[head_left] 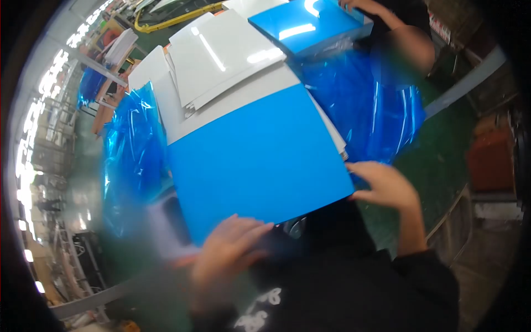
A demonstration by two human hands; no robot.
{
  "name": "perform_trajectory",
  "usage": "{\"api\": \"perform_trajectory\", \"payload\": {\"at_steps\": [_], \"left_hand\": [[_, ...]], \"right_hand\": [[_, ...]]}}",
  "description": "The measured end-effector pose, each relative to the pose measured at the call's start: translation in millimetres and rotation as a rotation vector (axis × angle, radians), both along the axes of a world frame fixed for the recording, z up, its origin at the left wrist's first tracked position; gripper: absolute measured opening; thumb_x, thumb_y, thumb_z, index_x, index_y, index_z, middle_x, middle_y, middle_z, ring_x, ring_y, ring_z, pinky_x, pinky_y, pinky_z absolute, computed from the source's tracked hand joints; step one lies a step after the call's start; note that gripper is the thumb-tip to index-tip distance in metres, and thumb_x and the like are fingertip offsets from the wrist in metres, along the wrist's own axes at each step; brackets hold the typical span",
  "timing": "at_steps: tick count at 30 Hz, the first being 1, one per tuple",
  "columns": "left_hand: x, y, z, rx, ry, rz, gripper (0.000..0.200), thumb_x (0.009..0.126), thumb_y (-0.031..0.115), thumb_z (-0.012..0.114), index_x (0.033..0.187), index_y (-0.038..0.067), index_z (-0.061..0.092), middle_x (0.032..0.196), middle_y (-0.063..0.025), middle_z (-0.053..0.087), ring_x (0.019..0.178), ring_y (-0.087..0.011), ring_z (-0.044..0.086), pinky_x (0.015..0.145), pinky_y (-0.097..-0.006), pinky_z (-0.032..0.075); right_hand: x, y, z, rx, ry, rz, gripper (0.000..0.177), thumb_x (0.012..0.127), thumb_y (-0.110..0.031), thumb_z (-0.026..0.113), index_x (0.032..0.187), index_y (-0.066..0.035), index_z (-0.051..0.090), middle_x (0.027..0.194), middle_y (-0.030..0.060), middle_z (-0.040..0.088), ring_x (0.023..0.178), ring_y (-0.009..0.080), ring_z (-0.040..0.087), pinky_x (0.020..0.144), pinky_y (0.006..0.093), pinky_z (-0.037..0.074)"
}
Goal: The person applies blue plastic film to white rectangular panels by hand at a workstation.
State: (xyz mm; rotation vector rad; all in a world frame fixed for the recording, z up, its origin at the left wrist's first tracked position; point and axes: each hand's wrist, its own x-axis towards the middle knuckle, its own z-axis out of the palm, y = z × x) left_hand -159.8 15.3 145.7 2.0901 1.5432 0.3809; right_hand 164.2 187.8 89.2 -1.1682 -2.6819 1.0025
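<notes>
Right hand (pixel 387 185): gripping blue sheet (pixel 260 160) at near right corner.
Left hand (pixel 232 243): touching near edge; closure not showing clearly.
Blue sheet: lying forward of both hands, long axis running crosswise.
Beyond: white sheets (pixel 227 61) lying.

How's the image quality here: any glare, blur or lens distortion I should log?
Head view: bright streaks of glare on the white sheets and the far blue panel; left hand blurred, right hand clearer; curved fisheye distortion, dark corners, blown-out lights at left.
</notes>
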Motion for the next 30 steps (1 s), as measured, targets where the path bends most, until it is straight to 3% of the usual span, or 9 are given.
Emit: {"api": "perform_trajectory", "payload": {"at_steps": [2, 4, 9, 11, 15, 17, 19, 22, 30], "left_hand": [[8, -10, -23, 0.154, 0.128, 0.155, 0.059, 0.068, 0.020, 0.078, 0.123, 0.017, 0.058, 0.124, -0.0086, 0.057, 0.115, -0.0318, 0.054, 0.101, -0.0505, 0.038], [16, -11, -40, 0.259, 0.292, 0.279, 0.065, 0.066, 0.024, 0.079, 0.126, 0.017, 0.056, 0.131, -0.0094, 0.052, 0.121, -0.0307, 0.050, 0.104, -0.0537, 0.034], [19, -7, -55, 0.215, -0.005, 0.436, 0.060, 0.059, 0.020, 0.081, 0.117, 0.015, 0.065, 0.121, -0.0130, 0.061, 0.120, -0.0341, 0.052, 0.106, -0.0528, 0.030], [12, -8, -56, 0.170, -0.011, 0.472, 0.059, 0.058, 0.023, 0.082, 0.115, 0.015, 0.067, 0.119, -0.0132, 0.063, 0.120, -0.0328, 0.053, 0.106, -0.0521, 0.031], [12, -10, -54, 0.182, 0.012, 0.473, 0.060, 0.061, 0.028, 0.079, 0.118, 0.020, 0.064, 0.121, -0.0059, 0.062, 0.119, -0.0260, 0.054, 0.102, -0.0514, 0.038], [10, -10, -50, 0.164, 0.018, 0.489, 0.059, 0.062, 0.029, 0.078, 0.118, 0.020, 0.064, 0.121, -0.0062, 0.061, 0.120, -0.0264, 0.053, 0.103, -0.0512, 0.038], [14, -12, -49, 0.136, 0.010, 0.491, 0.058, 0.063, 0.031, 0.077, 0.119, 0.020, 0.064, 0.122, -0.0064, 0.061, 0.121, -0.0265, 0.052, 0.104, -0.0514, 0.037], [12, -6, -44, 0.115, -0.006, 0.489, 0.057, 0.064, 0.033, 0.076, 0.118, 0.019, 0.064, 0.122, -0.0075, 0.061, 0.122, -0.0271, 0.052, 0.104, -0.0521, 0.035], [14, -3, -41, 0.071, 0.022, 0.475, 0.051, 0.065, 0.025, 0.078, 0.113, 0.015, 0.067, 0.118, -0.0137, 0.062, 0.120, -0.0314, 0.052, 0.105, -0.0521, 0.032]], "right_hand": [[-12, 14, 58, -0.035, -0.134, 0.025, 0.068, 0.069, -0.025, 0.078, 0.129, -0.005, 0.053, 0.126, 0.0164, 0.057, 0.114, 0.0314, 0.056, 0.094, 0.0379, 0.044], [-11, 24, 92, 0.358, 0.204, 0.036, 0.065, 0.069, -0.012, 0.076, 0.128, -0.001, 0.051, 0.126, 0.0148, 0.057, 0.114, 0.0298, 0.057, 0.095, 0.0360, 0.045], [4, -9, 215, 0.801, 1.102, 0.173, 0.046, 0.079, -0.032, 0.070, 0.119, -0.013, 0.057, 0.136, 0.0099, 0.049, 0.125, 0.0255, 0.047, 0.103, 0.0420, 0.039], [10, -24, 228, 0.632, 1.407, 0.267, 0.051, 0.082, -0.032, 0.064, 0.126, -0.014, 0.046, 0.140, 0.0090, 0.040, 0.127, 0.0266, 0.044, 0.102, 0.0438, 0.039], [24, -16, 196, -0.916, 1.997, 0.552, 0.061, 0.089, -0.032, 0.054, 0.140, -0.018, 0.023, 0.150, 0.0073, 0.021, 0.131, 0.0289, 0.038, 0.102, 0.0473, 0.038], [38, 2, 159, -1.456, 2.362, 0.441, 0.067, 0.092, -0.033, 0.048, 0.147, -0.020, 0.012, 0.154, 0.0064, 0.011, 0.134, 0.0300, 0.035, 0.102, 0.0491, 0.037], [59, 23, 109, -1.443, 2.765, 0.104, 0.071, 0.093, -0.040, 0.046, 0.150, -0.020, 0.011, 0.156, 0.0086, 0.008, 0.141, 0.0351, 0.019, 0.107, 0.0561, 0.029], [74, 26, 93, -1.211, 2.936, -0.301, 0.078, 0.088, -0.065, 0.041, 0.147, -0.017, 0.025, 0.154, 0.0119, 0.015, 0.139, 0.0401, 0.018, 0.105, 0.0609, 0.030], [44, 38, 99, -0.929, 2.661, -0.098, 0.080, 0.088, -0.070, 0.031, 0.145, -0.014, 0.029, 0.152, 0.0161, 0.022, 0.138, 0.0401, 0.021, 0.101, 0.0570, 0.036]]}}
